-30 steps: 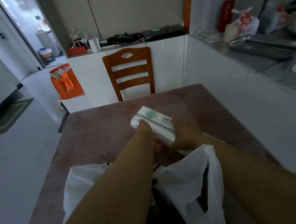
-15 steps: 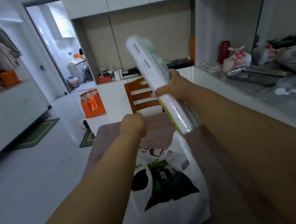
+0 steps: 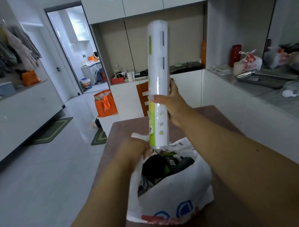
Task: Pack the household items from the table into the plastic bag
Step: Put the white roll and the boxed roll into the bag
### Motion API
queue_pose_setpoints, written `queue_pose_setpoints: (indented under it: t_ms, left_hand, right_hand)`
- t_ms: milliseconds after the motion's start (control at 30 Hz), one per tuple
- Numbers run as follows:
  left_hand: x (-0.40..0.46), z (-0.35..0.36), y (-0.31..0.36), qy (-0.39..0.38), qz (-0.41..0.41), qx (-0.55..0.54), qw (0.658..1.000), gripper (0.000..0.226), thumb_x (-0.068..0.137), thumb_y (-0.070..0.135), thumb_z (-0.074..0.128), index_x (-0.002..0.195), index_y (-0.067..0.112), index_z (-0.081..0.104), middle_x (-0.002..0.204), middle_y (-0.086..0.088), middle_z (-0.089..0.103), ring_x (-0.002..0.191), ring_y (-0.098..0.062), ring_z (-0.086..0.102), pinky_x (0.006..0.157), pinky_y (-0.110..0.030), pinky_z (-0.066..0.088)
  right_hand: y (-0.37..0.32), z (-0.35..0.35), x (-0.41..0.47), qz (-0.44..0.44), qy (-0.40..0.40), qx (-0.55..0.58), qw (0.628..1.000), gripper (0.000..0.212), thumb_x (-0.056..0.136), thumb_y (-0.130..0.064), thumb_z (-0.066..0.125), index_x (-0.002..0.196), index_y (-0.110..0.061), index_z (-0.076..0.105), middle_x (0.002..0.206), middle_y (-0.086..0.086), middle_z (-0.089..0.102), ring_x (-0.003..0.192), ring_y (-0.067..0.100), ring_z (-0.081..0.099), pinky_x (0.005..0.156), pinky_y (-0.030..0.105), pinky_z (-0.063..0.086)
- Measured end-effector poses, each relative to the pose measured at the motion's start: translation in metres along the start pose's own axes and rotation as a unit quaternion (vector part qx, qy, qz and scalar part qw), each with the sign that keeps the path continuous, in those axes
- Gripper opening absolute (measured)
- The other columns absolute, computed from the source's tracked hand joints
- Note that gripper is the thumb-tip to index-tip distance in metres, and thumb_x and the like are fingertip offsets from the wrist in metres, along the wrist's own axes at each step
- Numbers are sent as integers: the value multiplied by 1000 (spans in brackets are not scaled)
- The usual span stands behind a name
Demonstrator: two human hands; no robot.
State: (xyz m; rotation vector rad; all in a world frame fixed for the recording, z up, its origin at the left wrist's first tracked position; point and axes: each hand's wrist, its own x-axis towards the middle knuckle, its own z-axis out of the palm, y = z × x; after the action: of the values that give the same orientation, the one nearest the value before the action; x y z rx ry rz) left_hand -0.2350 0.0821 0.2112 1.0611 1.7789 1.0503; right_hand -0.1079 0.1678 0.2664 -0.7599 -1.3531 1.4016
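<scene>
A long white roll [image 3: 158,84] is held upright by the right hand [image 3: 172,102], its lower end just above the open plastic bag [image 3: 170,198] on the table [image 3: 221,115]. The bag's handle is gripped by the left hand [image 3: 133,151]. Next, the roll likely needs lowering straight in among the dark items.

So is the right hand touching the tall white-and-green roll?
Touching. The head view shows the right hand wrapped around the middle of the tall white-and-green roll, held upright above the bag.
</scene>
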Motion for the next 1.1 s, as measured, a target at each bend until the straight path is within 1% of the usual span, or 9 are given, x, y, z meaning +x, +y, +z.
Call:
queue_pose_setpoints:
  t_ms: [67,167,400,600,700,867,933,1033,1100]
  left_hand:
    - [-2,-28,4,4,-40,-282,959,24,86,-2,42,72,3,61,40,0,36,35,-12,35,50,-22,34]
    - [1,-55,9,-5,-56,-417,907,20,85,7,38,87,7,58,37,4,33,27,-8,25,36,-12,22]
    - [9,-74,21,21,-53,-398,916,34,89,44,50,88,10,56,61,0,51,27,-7,27,30,-10,21]
    - [14,-88,23,73,-50,-374,923,51,90,53,45,93,5,61,72,-2,63,25,-8,31,32,-8,23]
    - [17,-90,29,70,-65,-318,943,60,89,54,46,114,2,62,108,-8,66,31,-8,32,32,-10,26]
    - [18,-76,46,55,-37,-246,967,60,88,56,50,121,7,61,117,-9,68,38,-8,31,33,-12,28]
    - [19,-71,48,64,-32,-225,972,57,88,55,51,122,10,61,116,-8,68,40,-7,32,32,-12,28]
    - [21,-68,48,68,-40,-218,973,56,87,55,51,122,11,62,116,-6,68,47,-9,32,31,-11,30]
    - [22,-66,49,67,-42,-219,973,56,87,54,52,121,10,62,117,-6,68,49,-9,31,31,-11,30]
  right_hand:
    - [18,-3,-11,5,-7,5,1000,113,59,-12,82,147,-36,15,131,4,51,119,29,55,103,57,42]
    - [37,3,-24,23,-14,-39,999,115,66,-3,80,147,-41,8,133,-2,47,127,28,48,107,59,37]
    - [76,-8,-44,0,-148,-328,933,132,59,-16,88,146,-47,-6,149,-16,16,134,9,20,108,51,40]
    - [68,-41,-32,-47,-201,-528,824,130,56,-24,86,146,-48,-5,145,-6,23,130,16,30,101,45,47]
    - [76,-55,-34,-8,-241,-588,772,117,67,-25,79,146,-48,-4,143,-5,29,124,14,36,104,43,42]
    - [85,-51,-27,36,-308,-668,676,92,84,-17,63,149,-47,4,158,-2,23,139,23,31,112,48,30]
    - [76,-41,-25,55,-312,-659,682,83,85,-16,61,150,-42,16,154,-1,30,134,23,36,109,43,36]
    - [41,-42,-30,-44,-94,-689,718,60,78,-48,69,132,-27,52,128,3,53,112,22,52,94,39,46]
    - [21,-59,-39,-33,159,-738,655,68,75,-59,64,128,-19,50,127,11,54,114,30,53,93,44,44]
